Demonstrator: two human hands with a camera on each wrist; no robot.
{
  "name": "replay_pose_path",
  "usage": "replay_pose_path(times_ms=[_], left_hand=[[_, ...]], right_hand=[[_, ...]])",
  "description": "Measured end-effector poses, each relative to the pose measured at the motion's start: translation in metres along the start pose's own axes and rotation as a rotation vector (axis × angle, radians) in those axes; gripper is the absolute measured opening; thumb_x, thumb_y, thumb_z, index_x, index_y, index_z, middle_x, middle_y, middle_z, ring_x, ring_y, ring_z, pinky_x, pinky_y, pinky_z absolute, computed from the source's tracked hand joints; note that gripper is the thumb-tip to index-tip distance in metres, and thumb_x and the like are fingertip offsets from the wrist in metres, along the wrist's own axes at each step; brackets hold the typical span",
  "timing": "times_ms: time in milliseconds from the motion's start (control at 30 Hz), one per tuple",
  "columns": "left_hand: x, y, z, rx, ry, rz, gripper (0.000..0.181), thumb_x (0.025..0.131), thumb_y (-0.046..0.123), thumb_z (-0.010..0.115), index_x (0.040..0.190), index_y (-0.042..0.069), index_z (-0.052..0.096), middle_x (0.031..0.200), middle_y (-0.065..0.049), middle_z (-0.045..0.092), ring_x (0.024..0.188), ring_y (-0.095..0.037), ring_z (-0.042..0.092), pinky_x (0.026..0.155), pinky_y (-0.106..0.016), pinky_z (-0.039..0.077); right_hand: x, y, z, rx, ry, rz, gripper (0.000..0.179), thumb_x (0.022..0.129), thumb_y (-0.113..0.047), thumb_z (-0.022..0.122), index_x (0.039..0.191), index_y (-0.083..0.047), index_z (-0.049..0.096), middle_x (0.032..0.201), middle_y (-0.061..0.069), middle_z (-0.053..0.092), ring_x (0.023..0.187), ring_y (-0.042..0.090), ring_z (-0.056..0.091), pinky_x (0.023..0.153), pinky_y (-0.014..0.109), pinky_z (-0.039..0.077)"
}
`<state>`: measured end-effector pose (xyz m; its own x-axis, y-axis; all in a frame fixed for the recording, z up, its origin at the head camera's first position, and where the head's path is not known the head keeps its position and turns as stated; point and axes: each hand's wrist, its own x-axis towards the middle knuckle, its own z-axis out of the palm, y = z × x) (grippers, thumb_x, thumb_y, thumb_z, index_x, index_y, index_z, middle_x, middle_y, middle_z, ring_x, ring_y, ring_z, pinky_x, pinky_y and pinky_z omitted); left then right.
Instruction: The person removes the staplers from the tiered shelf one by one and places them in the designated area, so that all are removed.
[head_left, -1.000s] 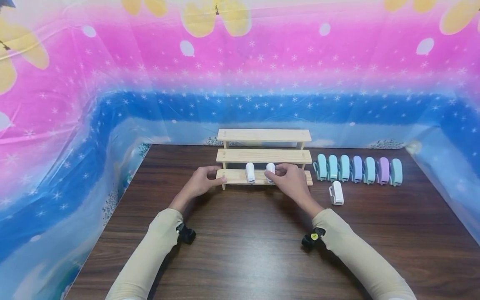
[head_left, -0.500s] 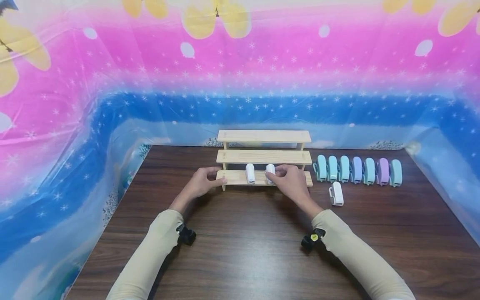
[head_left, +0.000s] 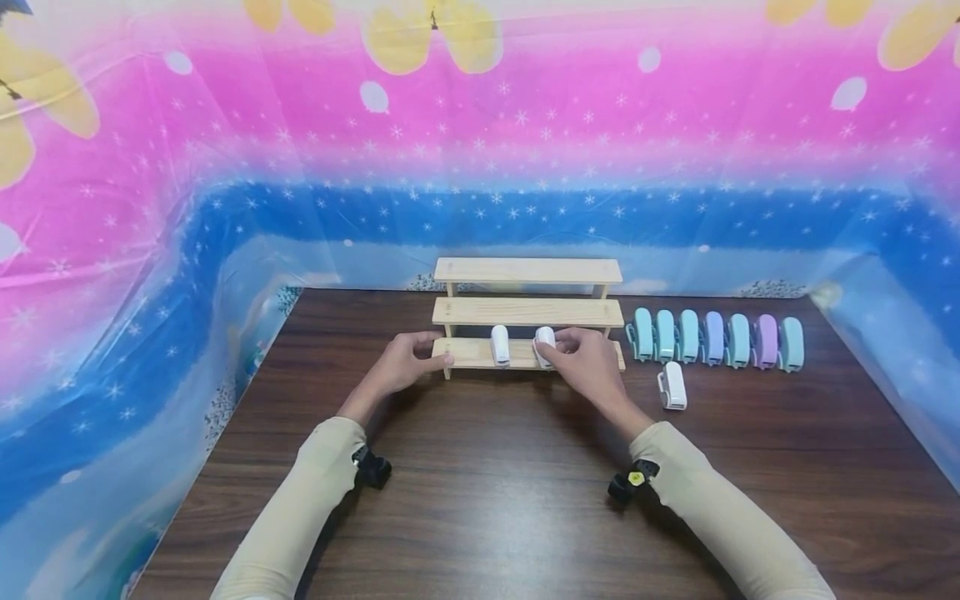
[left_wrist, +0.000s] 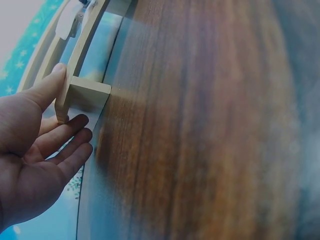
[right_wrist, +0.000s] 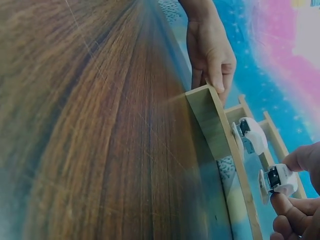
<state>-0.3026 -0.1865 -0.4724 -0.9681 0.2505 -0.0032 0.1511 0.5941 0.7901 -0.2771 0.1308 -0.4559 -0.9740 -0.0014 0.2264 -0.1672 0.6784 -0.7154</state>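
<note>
My left hand [head_left: 405,362] holds the left end of the bottom board of a three-step wooden display stand [head_left: 465,353]. Its thumb lies on top and an index finger curls under, as the left wrist view shows. At the right of that board, my right hand [head_left: 588,362] pinches a small white stapler-like device [head_left: 545,343] between thumb and fingers. Its hinged lower plate and dark end show in the right wrist view. To its left on the same board stands a matching white stapler-like device [head_left: 499,345], untouched.
A row of several teal, blue and purple stapler-like devices [head_left: 714,339] stands right of the stand. In front of it lies another white one [head_left: 674,386]. The dark wooden table [head_left: 495,500] ends at a patterned cloth backdrop [head_left: 525,150].
My right hand has shifted slightly to the right with the white stapler-like device, widening the gap to the other white one. My left hand stays at the stand's left end.
</note>
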Motion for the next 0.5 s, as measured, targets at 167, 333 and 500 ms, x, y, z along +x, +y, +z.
replay_pose_path(times_ms=[167,333,500], left_hand=[[0.0,0.001,0.0,0.001,0.001,0.001,0.058,0.096,0.031,0.075,0.141,-0.001,0.058,0.14,-0.021,0.062,0.133,-0.035,0.055,0.11,-0.052,0.043],[-0.001,0.002,0.0,-0.002,-0.001,-0.008,0.059,0.096,0.032,0.075,0.142,-0.001,0.057,0.14,-0.021,0.061,0.133,-0.035,0.055,0.11,-0.052,0.043],[-0.001,0.003,0.001,-0.009,-0.001,-0.02,0.058,0.096,0.032,0.075,0.142,0.0,0.058,0.139,-0.02,0.062,0.132,-0.035,0.056,0.11,-0.052,0.043]], right_hand=[[-0.005,0.0,-0.008,-0.007,0.002,0.018,0.049,0.088,-0.052,0.077,0.112,-0.009,0.077,0.092,0.005,0.076,0.083,0.02,0.07,0.071,0.036,0.053],[-0.007,0.001,-0.017,-0.006,0.024,0.008,0.048,0.087,-0.05,0.078,0.112,-0.009,0.077,0.091,0.006,0.076,0.082,0.021,0.07,0.071,0.037,0.053],[-0.009,0.003,-0.025,-0.004,0.03,0.009,0.045,0.088,-0.046,0.079,0.113,-0.009,0.077,0.091,0.007,0.076,0.083,0.022,0.068,0.069,0.035,0.052]])
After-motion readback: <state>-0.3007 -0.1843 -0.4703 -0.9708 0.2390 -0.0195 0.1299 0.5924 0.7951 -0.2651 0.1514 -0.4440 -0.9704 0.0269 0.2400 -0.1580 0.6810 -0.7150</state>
